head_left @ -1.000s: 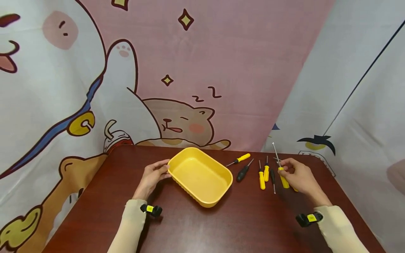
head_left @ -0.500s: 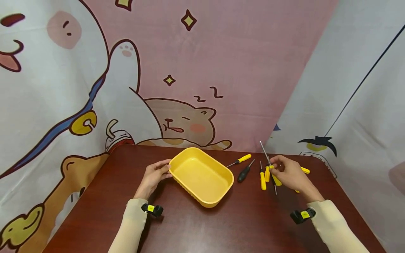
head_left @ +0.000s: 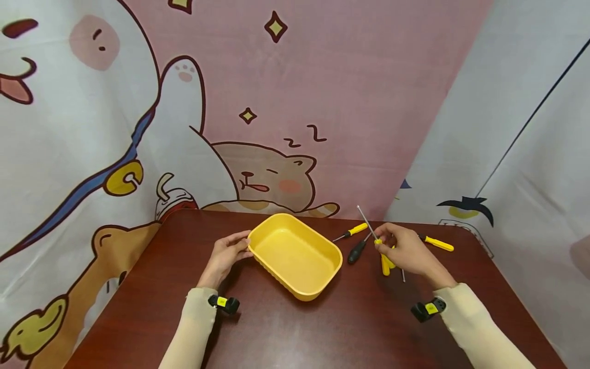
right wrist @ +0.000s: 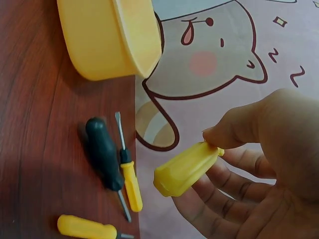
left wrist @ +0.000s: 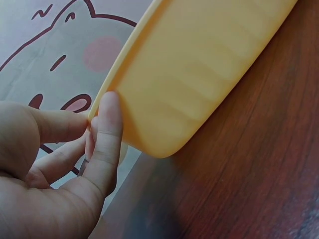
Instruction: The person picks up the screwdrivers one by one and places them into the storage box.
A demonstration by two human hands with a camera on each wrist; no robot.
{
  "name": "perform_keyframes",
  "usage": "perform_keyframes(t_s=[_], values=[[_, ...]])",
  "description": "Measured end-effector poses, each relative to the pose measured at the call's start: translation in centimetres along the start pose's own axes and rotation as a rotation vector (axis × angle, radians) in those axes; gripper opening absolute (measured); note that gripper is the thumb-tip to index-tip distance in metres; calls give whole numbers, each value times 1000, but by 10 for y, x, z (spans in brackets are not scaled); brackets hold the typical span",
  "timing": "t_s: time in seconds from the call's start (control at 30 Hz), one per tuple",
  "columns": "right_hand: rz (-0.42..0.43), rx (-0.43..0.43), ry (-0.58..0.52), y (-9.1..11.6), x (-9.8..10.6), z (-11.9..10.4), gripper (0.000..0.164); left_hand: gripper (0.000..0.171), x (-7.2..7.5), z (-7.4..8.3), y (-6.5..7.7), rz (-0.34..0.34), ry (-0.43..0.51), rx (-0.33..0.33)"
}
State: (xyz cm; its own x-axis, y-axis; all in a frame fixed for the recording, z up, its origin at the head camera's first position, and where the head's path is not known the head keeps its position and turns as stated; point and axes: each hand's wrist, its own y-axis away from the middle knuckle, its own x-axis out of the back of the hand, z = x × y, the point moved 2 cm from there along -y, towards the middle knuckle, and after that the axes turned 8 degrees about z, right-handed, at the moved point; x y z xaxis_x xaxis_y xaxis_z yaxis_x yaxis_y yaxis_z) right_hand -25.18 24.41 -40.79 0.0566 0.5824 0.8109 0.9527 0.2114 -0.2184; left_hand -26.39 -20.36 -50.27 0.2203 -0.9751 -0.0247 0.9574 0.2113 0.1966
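A yellow-handled screwdriver (right wrist: 187, 169) is pinched between the thumb and fingers of my right hand (head_left: 406, 250), its long metal shaft pointing up and left in the head view. That hand is above the other screwdrivers, right of the yellow plastic tray (head_left: 295, 259). My left hand (head_left: 226, 255) pinches the tray's rim at its left corner; the left wrist view shows thumb and fingers on the rim (left wrist: 105, 89). Nothing lies in the tray. Near its right side are a black-handled screwdriver (head_left: 357, 252) and a smaller yellow-and-black one (head_left: 357, 229).
Another yellow screwdriver (head_left: 439, 243) lies right of my right hand, and more yellow handles (head_left: 385, 265) lie partly hidden beneath it. All rest on a dark red-brown wooden table (head_left: 276, 333). A printed cartoon curtain (head_left: 359, 102) hangs right behind the table's back edge.
My right hand has carried the screwdriver leftward toward the tray, uncovering a yellow screwdriver on the right. My left hand has stayed at the tray's corner.
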Motion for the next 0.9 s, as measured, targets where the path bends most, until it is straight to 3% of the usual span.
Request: perform_keyframes(t_s=[0.47,0.9], values=[[-12,46,-4,-12,-9,-36,20,36,-1,-2,-1,20,-11,5],[-80,126,-28,-22,-33,-59,25,37,0,-2,-2,11,4,5]])
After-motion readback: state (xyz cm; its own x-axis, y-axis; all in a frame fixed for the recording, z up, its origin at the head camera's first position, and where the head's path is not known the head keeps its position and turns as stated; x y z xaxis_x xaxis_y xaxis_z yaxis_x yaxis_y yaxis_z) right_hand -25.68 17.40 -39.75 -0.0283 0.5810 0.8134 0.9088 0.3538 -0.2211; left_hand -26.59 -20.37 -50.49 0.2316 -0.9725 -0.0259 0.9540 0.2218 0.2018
